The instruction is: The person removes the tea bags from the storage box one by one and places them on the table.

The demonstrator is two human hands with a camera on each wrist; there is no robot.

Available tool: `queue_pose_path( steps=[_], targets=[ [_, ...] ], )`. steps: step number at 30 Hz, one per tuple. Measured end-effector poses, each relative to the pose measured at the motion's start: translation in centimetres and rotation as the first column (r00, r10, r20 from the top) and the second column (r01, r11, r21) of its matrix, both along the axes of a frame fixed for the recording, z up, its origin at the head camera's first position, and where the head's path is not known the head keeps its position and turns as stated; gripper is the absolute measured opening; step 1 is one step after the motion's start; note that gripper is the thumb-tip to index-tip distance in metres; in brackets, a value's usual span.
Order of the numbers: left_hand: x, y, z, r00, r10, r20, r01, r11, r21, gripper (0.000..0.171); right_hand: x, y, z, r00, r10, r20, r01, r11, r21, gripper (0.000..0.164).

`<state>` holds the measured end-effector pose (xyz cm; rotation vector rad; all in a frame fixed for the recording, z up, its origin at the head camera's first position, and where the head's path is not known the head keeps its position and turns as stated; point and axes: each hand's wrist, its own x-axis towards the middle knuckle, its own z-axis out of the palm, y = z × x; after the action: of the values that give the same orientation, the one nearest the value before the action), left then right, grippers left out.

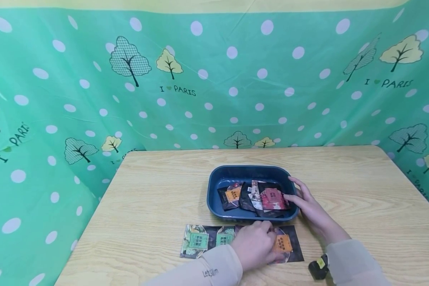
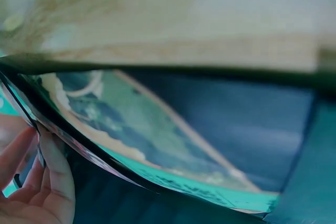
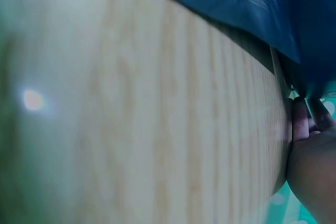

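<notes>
In the head view, a row of flat dark sachets lies in front of a dark blue plastic basin (image 1: 218, 210). My left hand (image 1: 254, 244) is over the right part of this row, covering much of it. Its thumb and fingers (image 2: 55, 177) pinch a sachet's edge in the left wrist view. To its right shows an orange-labelled sachet (image 1: 284, 243); to its left are two green-labelled sachets (image 1: 198, 240). My right hand (image 1: 314, 212) holds the basin's right rim, thumb over the inside. Inside lie several sachets, including a red-labelled one (image 1: 273, 196) and an orange-labelled one (image 1: 232, 195).
A small black object with a yellow label (image 1: 319, 267) sits beside my right sleeve. The wood-grain table (image 1: 150, 198) extends to both sides. A green dotted curtain (image 1: 232, 75) hangs behind it and at the sides.
</notes>
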<state>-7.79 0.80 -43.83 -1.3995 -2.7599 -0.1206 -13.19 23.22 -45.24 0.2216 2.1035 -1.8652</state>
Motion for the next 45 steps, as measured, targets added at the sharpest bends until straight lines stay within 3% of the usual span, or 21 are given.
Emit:
queue_pose_path(
  steps=[3, 10, 26, 36, 41, 45],
  targets=[
    [0.1, 0.0, 0.0, 1.000, 0.000, 0.006, 0.000, 1.000, -0.013, 0.056, 0.0, 0.0, 0.0, 1.000, -0.003, -0.004, 0.003, 1.000, -0.007, 0.074],
    [0.4, 0.1, -0.1, 0.998, 0.014, -0.055, -0.017, 0.999, -0.045, 0.055, 0.0, 0.0, -0.1, 1.000, 0.001, -0.015, -0.001, 1.000, -0.009, 0.073],
    [1.3, 0.5, -0.1, 0.981, 0.019, -0.195, -0.056, 0.981, -0.187, 0.033, 0.1, 0.1, -0.2, 1.000, 0.007, -0.015, -0.007, 1.000, -0.021, 0.073],
    [1.4, 0.7, 0.4, 0.970, -0.029, -0.243, -0.037, 0.964, -0.263, 0.025, 0.0, 0.1, -0.2, 1.000, 0.009, 0.002, -0.009, 1.000, -0.013, 0.074],
    [1.4, 1.0, 1.1, 0.977, -0.039, -0.210, -0.025, 0.957, -0.290, 0.022, 0.0, 0.1, -0.1, 1.000, 0.008, 0.010, -0.008, 1.000, -0.017, 0.074],
    [1.1, 1.1, 1.7, 0.991, -0.043, -0.127, 0.004, 0.957, -0.289, 0.022, 0.0, 0.1, -0.1, 1.000, 0.011, 0.010, -0.011, 1.000, -0.013, 0.075]
  ],
)
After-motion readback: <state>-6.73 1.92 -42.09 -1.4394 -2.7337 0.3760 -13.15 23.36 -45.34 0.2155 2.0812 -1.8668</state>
